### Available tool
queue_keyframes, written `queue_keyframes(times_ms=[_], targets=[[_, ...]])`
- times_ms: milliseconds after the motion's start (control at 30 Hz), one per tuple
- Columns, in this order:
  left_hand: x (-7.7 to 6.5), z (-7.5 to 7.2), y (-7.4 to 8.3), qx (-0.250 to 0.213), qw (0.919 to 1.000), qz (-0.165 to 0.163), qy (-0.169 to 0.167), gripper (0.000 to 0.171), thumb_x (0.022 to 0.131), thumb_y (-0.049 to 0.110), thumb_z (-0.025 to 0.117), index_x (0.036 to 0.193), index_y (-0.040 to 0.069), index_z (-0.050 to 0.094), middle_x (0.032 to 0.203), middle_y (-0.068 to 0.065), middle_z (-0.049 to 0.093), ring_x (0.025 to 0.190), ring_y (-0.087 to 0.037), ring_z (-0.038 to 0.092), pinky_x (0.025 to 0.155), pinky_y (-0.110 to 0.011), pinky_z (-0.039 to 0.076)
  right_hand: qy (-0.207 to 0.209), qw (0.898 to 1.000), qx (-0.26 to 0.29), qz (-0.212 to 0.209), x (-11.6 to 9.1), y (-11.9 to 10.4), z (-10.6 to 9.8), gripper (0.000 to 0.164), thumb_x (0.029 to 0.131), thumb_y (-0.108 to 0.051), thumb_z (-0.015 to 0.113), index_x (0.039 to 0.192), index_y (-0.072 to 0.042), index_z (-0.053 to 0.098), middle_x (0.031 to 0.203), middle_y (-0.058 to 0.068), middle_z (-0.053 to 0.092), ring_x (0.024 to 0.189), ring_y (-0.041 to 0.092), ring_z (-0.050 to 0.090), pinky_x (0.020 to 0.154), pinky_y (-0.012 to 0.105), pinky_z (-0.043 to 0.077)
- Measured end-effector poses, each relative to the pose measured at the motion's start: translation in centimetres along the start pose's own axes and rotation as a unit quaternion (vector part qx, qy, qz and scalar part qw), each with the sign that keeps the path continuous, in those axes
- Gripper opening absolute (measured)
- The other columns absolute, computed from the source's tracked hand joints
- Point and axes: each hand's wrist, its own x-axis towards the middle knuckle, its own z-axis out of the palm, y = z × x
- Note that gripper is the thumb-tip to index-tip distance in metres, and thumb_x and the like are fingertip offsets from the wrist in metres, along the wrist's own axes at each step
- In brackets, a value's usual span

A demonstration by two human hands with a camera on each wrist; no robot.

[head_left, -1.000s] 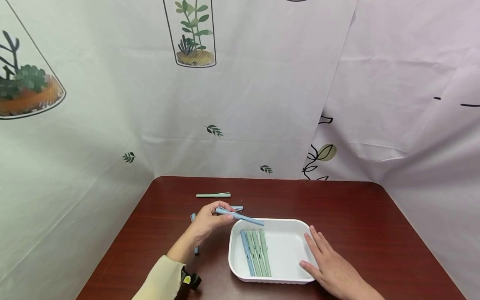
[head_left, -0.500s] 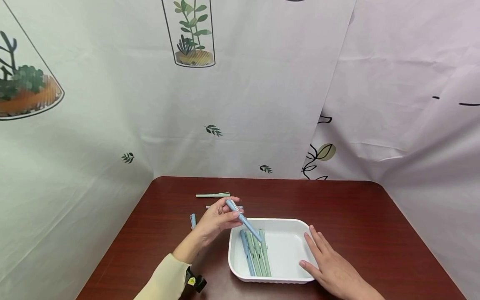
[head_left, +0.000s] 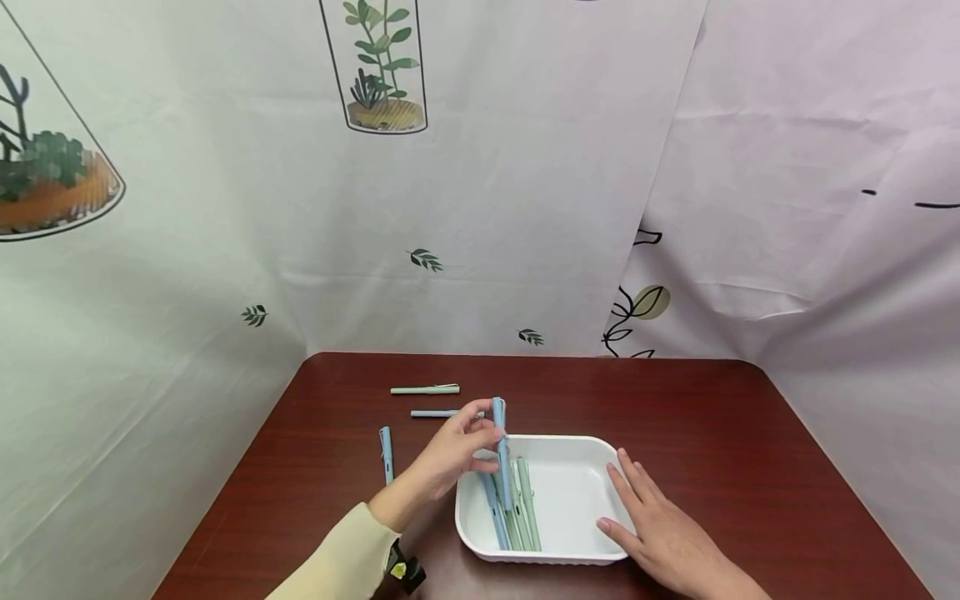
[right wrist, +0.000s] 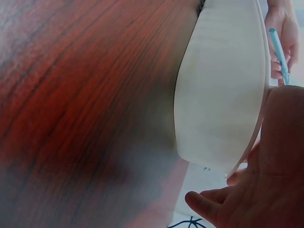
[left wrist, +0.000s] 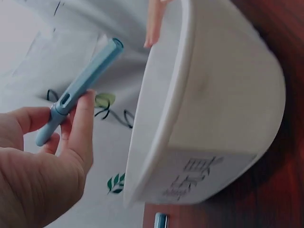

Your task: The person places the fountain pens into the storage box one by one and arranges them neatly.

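Between thumb and fingers, my left hand [head_left: 453, 450] pinches a capped blue pen [head_left: 503, 471] over the left half of a white plastic tray [head_left: 577, 438]. The pen stands steeply in the head view, cap end up. In the left wrist view, the same blue pen [left wrist: 92, 66] is beside the tray's rim [left wrist: 183, 71], above its level. Under it in the tray lie a blue pen [head_left: 493, 515] and several green pens [head_left: 528, 508], side by side and partly hidden. My right hand [head_left: 663, 537] rests with spread, straight fingers against the tray's right rim.
Left of and behind the tray, a green pen [head_left: 425, 390], a second blue pen [head_left: 431, 414] and another blue pen [head_left: 386, 454] lie on the dark red wooden table [head_left: 675, 408]. The left forearm partly covers the nearest one. Printed white cloth [head_left: 480, 208] hangs behind the table.
My left hand has moved right over the tray, turning the blue pen from nearly level to steep, its lower end now over the green pens. The right hand stays at the rim.
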Motion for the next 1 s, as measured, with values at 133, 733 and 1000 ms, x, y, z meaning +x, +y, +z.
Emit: queue_keyframes(times_ms=[133, 733, 1000], targets=[[0.0, 1.3, -0.2, 0.027, 0.9995, -0.013, 0.0, 0.054, 0.099, 0.014, 0.064, 0.148, 0.008, 0.042, 0.107, -0.01, 0.063, 0.091, -0.018, 0.066, 0.071, -0.041, 0.062, -0.002, 1.0, 0.001, -0.001, 0.0, 0.0, -0.1, 0.076, 0.097, -0.055, 0.061, 0.153, -0.006, 0.045, 0.163, 0.018, 0.032, 0.143, 0.041, 0.041, 0.103, 0.049, 0.049], [1.5, 6.1, -1.8, 0.009, 0.9978, -0.066, 0.001, 0.051, 0.096, 0.011, 0.063, 0.144, 0.014, 0.044, 0.101, -0.012, 0.061, 0.082, -0.021, 0.065, 0.068, -0.044, 0.062, -0.065, 0.998, 0.014, -0.005, 0.2, 0.8, -1.1, 0.081, 0.095, -0.066, 0.054, 0.156, -0.014, 0.042, 0.165, 0.016, 0.027, 0.146, 0.038, 0.038, 0.1, 0.051, 0.051], [2.2, 7.7, -3.0, -0.002, 0.9968, -0.079, 0.001, 0.049, 0.095, 0.008, 0.062, 0.141, 0.013, 0.045, 0.092, -0.011, 0.06, 0.078, -0.022, 0.066, 0.067, -0.046, 0.062, -0.023, 0.999, -0.012, -0.044, -0.2, 1.1, -1.1, 0.078, 0.094, -0.062, 0.06, 0.154, -0.014, 0.045, 0.162, 0.017, 0.034, 0.142, 0.031, 0.046, 0.095, 0.043, 0.054]])
